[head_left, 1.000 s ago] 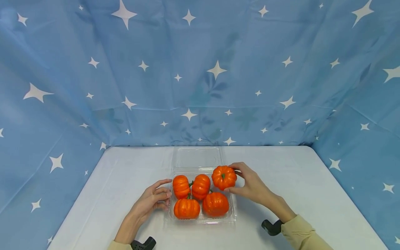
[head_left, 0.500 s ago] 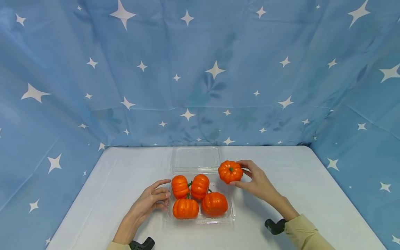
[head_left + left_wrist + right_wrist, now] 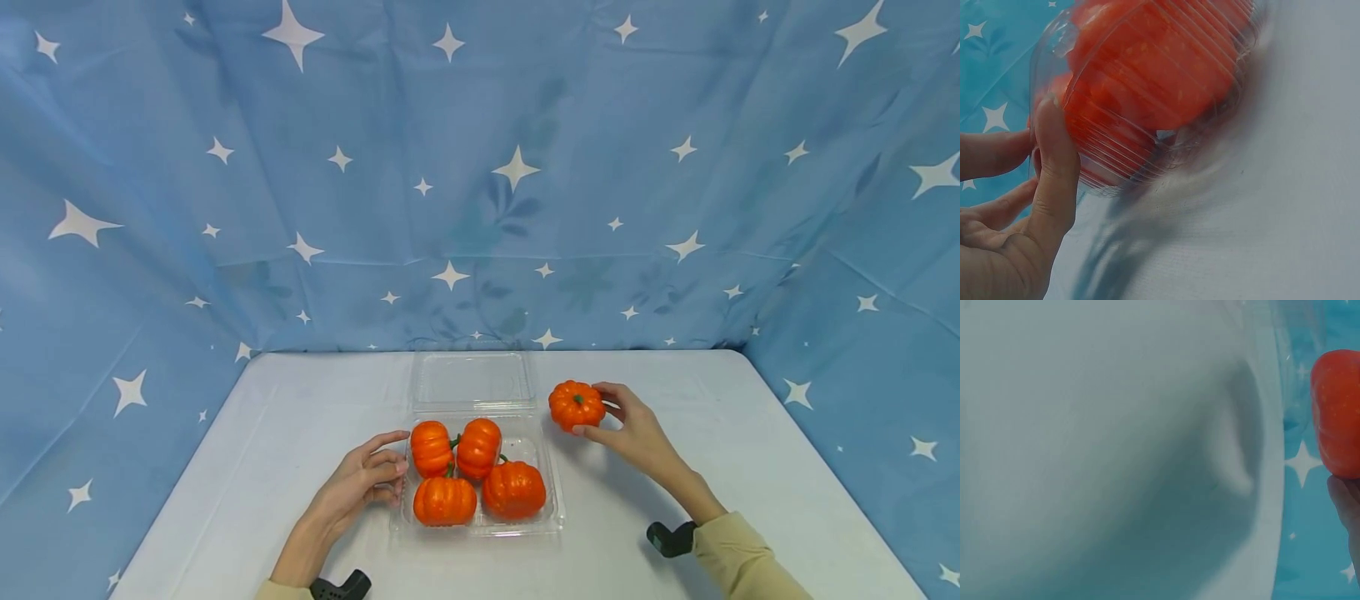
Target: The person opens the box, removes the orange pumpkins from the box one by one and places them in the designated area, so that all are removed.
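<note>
The fingers [image 3: 612, 390] of the right hand [image 3: 637, 429] were clamped on a small, ribbed, glossy orange pumpkin with a green stem [image 3: 576, 407], thumb low and the others high on its right flank. It sat right of the frame's lower middle, apart from the tray, and looked to be off the white counter [image 3: 300, 417], though I couldn't judge by how much.

At lower centre stood a clear plastic clamshell tray [image 3: 556, 479], its transparent lid [image 3: 474, 379] laid back above it. Four more orange pumpkins crowded inside: upper left [image 3: 432, 448], upper middle [image 3: 478, 448], lower left [image 3: 445, 502] and lower right [image 3: 514, 490]. The upper-right corner was bare.

The left hand [image 3: 348, 487] rested at the tray's left side, its fingers loosely apart, tips against the plastic.

What worried me was that one-sided hold: the smooth skin might slip out, and something that round could roll off across the counter. The tray looked flimsy, too; a harder push from the left hand could slide it or buckle its wall, jostling the four inside.
</note>
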Tool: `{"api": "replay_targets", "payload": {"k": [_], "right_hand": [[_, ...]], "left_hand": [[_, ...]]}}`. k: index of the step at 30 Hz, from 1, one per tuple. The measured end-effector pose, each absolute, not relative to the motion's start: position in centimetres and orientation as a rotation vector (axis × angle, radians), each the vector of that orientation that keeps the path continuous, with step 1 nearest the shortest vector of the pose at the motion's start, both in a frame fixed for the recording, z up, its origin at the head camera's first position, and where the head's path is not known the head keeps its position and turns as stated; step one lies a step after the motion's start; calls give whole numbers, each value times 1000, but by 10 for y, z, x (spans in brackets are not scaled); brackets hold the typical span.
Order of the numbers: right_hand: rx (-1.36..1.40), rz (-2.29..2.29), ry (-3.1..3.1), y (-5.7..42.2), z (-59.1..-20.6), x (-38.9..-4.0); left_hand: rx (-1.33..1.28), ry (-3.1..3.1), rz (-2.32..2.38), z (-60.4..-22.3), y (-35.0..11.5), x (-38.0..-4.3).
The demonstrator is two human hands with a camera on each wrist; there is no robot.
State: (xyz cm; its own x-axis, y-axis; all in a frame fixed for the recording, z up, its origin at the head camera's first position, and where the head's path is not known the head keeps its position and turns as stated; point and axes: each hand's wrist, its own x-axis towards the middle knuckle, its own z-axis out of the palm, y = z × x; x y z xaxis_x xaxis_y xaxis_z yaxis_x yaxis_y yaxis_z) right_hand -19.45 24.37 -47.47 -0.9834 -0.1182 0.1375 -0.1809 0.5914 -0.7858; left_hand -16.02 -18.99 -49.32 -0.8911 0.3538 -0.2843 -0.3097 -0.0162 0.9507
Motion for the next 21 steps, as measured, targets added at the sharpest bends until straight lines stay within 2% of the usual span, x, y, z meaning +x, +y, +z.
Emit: {"api": "replay_targets", "payload": {"k": [21], "right_hand": [[74, 1251, -2850, 269, -504, -215]], "left_hand": [[47, 1844, 1951, -493, -190, -160]]}}
